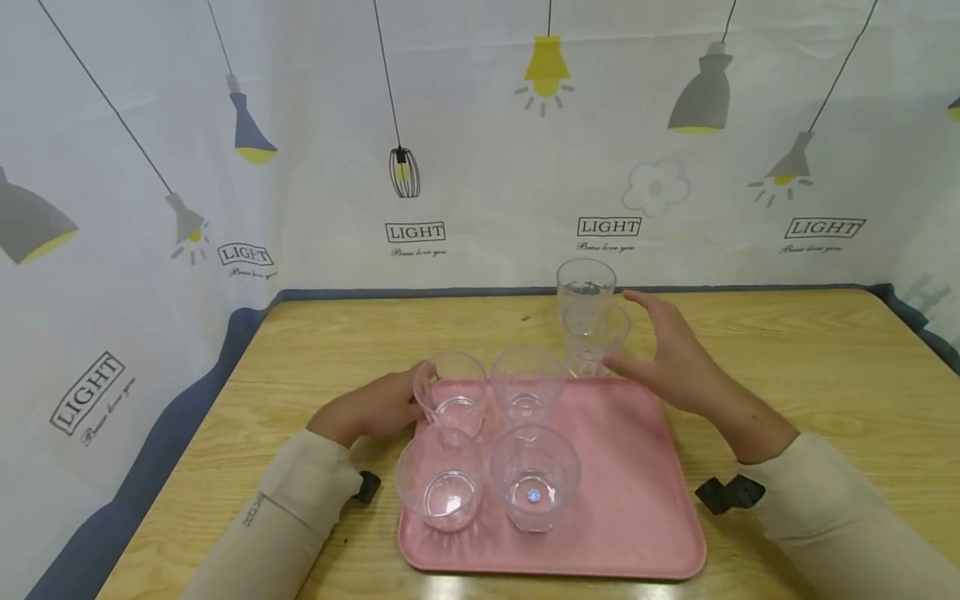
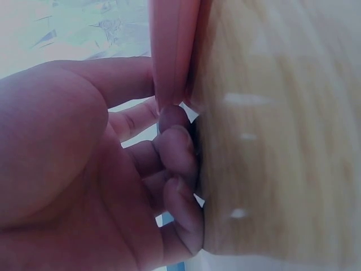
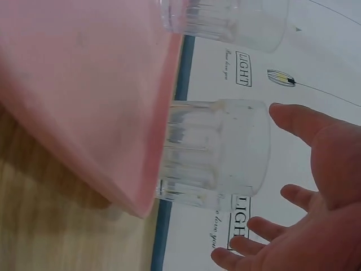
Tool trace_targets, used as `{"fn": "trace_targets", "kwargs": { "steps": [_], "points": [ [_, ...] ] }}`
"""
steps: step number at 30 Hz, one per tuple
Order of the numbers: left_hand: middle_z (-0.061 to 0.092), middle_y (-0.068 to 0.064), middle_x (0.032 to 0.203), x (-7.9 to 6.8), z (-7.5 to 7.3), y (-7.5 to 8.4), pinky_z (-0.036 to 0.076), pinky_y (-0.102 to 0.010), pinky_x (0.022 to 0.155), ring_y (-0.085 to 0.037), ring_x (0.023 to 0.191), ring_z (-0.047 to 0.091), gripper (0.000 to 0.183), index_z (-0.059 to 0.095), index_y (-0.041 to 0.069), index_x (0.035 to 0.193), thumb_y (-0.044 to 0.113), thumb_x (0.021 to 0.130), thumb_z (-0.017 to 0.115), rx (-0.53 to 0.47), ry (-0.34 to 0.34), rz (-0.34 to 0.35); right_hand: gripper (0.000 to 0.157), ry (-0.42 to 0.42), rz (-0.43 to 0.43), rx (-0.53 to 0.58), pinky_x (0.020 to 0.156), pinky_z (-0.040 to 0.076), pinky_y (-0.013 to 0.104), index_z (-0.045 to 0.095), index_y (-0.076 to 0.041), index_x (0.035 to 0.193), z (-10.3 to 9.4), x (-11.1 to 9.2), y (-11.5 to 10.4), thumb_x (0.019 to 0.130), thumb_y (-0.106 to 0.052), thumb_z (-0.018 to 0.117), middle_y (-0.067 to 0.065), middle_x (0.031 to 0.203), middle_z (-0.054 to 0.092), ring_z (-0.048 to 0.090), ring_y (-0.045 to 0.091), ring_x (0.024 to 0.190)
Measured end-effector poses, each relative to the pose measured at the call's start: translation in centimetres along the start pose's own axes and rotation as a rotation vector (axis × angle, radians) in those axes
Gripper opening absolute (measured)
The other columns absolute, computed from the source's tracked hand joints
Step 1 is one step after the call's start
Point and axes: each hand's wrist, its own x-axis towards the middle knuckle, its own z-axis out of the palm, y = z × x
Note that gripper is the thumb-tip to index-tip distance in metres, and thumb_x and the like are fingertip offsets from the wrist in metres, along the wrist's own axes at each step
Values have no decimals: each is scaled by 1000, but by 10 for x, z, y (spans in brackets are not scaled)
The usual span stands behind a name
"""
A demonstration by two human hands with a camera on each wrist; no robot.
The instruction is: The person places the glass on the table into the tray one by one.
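Note:
A pink tray (image 1: 622,500) lies on the table with several clear plastic cups standing upright on its left half, among them a front-left cup (image 1: 441,479) and a front-right cup (image 1: 535,471). My left hand (image 1: 386,404) grips the tray's left rim near the back-left cup (image 1: 450,387); in the left wrist view its fingers curl low beside the rim (image 2: 172,51). Behind the tray, a clear cup (image 1: 596,333) stands close in front of another cup (image 1: 585,283). Beside these two is my right hand (image 1: 678,358), thumb and fingers spread, apart from the cup (image 3: 225,149) in the right wrist view.
The wooden table (image 1: 780,350) extends around the tray. A pale curtain (image 1: 487,150) printed with lamps hangs along the table's back edge and left side. Black wrist mounts (image 1: 731,494) sit on both sleeves.

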Motion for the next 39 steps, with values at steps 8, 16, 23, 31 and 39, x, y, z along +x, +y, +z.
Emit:
{"fn": "trace_targets", "kwargs": {
  "steps": [8, 16, 23, 31, 39],
  "points": [
    [49, -4, 134, -1, 0, -2, 34, -44, 106, -22, 126, 44, 48, 35, 20, 135, 36, 93, 52, -10, 7, -1, 94, -63, 38, 59, 101, 28, 63, 11, -22, 147, 13, 9, 5, 77, -42, 71, 16, 148, 21, 25, 37, 134],
    [50, -3, 132, 0, 0, -3, 35, -44, 106, -21, 125, 45, 47, 36, 20, 134, 35, 93, 52, -7, 5, 10, 95, -124, 59, 102, 96, 37, 59, 3, -32, 147, 14, 16, 5, 79, -42, 69, 15, 147, 26, 30, 36, 131],
    [53, -5, 127, 0, -1, -3, 36, -43, 105, -22, 122, 48, 40, 38, 18, 129, 32, 93, 52, 0, 3, 9, 98, -191, 84, 117, 99, 36, 57, -3, -30, 147, 11, 19, 6, 80, -48, 66, 15, 149, 22, 27, 36, 134],
    [53, -2, 126, 1, 0, -3, 36, -42, 105, -20, 122, 47, 40, 39, 20, 129, 31, 94, 52, -4, 5, 21, 100, -214, 106, 86, 99, 37, 55, -1, -24, 148, 9, 20, 6, 79, -53, 64, 17, 146, 29, 37, 38, 128],
    [52, -5, 130, 0, -1, -3, 35, -43, 106, -22, 125, 45, 43, 36, 18, 133, 29, 94, 51, 2, 10, 30, 101, -212, 131, 77, 95, 41, 55, 2, -21, 148, 11, 22, 7, 77, -56, 64, 18, 143, 33, 40, 40, 125]
  ]
}}
